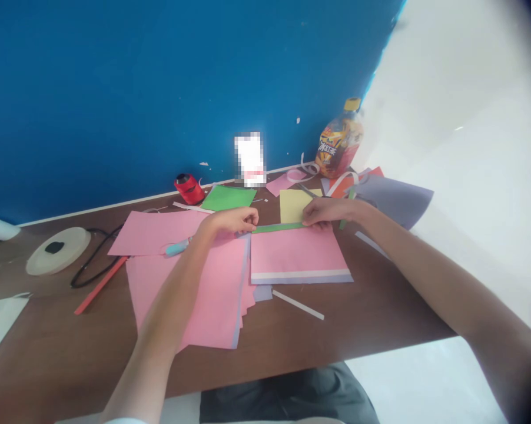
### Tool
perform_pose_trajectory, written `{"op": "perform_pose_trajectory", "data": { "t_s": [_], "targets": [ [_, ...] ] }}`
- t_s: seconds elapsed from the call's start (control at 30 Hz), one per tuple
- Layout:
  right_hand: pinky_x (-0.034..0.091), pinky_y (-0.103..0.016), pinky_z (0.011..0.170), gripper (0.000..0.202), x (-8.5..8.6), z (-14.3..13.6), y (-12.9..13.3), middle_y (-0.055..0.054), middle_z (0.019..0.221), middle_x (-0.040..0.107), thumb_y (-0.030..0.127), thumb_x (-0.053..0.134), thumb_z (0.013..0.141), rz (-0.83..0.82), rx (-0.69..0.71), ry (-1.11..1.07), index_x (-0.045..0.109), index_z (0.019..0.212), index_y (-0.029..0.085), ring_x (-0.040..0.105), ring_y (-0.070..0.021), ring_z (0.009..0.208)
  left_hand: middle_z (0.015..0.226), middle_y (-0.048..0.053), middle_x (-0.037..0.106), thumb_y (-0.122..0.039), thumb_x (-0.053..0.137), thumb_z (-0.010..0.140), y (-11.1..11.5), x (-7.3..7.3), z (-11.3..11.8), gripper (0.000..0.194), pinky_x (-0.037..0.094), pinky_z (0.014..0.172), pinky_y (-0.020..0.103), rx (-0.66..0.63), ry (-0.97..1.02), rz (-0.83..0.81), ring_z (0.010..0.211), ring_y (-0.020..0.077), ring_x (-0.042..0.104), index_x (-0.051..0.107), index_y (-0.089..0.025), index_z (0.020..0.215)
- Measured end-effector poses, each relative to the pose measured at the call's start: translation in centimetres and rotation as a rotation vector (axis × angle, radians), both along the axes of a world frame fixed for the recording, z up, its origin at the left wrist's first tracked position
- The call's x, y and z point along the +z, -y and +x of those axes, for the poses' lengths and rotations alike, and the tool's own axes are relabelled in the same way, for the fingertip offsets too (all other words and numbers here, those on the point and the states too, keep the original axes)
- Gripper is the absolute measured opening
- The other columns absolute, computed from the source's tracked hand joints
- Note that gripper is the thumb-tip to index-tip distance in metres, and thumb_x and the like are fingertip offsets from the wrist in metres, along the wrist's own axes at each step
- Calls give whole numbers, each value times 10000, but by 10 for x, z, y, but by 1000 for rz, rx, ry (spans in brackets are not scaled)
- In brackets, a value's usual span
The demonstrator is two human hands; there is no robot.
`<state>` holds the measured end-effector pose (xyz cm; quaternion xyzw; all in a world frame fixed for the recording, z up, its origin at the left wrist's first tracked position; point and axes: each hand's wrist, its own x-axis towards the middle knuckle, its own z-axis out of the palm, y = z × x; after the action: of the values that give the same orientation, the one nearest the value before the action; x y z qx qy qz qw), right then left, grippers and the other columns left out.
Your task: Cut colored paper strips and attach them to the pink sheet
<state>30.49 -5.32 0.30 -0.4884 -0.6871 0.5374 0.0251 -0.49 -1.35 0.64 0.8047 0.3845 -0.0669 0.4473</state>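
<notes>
A narrow green paper strip (278, 228) lies along the far edge of a pink sheet (296, 250) that has white and lilac bands on its near edge. Closed at the strip's left end is my left hand (235, 221), fingers curled. My right hand (321, 211) pinches the right end, partly covering it and a yellow paper square (289, 206) behind. Larger pink sheets (190, 294) lie overlapping under my left forearm. A light-blue tool (176, 248), its kind unclear, rests on them, partly hidden by that arm.
A tea bottle (339, 141), a red spool (189, 189) and green paper (229, 198) stand or lie near the blue wall. Purple paper (391, 197) is at the right. A round white disc (57, 252) and black cord (89, 274) lie left. A white strip (298, 305) is nearer me.
</notes>
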Motion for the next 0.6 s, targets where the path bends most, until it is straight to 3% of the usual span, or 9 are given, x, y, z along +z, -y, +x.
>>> {"op": "perform_pose_trajectory", "data": {
  "t_s": [0.13,0.3,0.43,0.6],
  "targets": [
    [459,-234,544,376,5,6,0,-24,653,650,525,714,714,-35,11,-29,607,712,164,584,-117,568,736,-3,545,-302,581,792,2,8,-1,159,423,555,230,19,13,21,633,117,525,511,-199,890],
    [346,-216,451,366,10,9,0,-18,639,619,512,714,708,-31,7,31,600,710,163,535,-100,530,762,6,555,-314,592,786,1,15,-3,175,413,548,228,7,27,54,640,120,524,521,-197,895],
    [337,-228,470,307,20,10,3,-12,614,582,455,706,727,-39,-19,37,594,715,169,515,-108,542,757,-5,550,-312,571,795,2,17,-1,151,400,544,226,16,23,85,637,118,515,512,-210,889],
    [287,-227,482,227,22,12,2,30,546,469,318,653,758,-46,39,24,542,638,161,364,-63,483,796,-1,588,-287,538,796,7,15,6,126,382,557,230,-19,-5,115,641,115,504,520,-210,895]
  ]
}}
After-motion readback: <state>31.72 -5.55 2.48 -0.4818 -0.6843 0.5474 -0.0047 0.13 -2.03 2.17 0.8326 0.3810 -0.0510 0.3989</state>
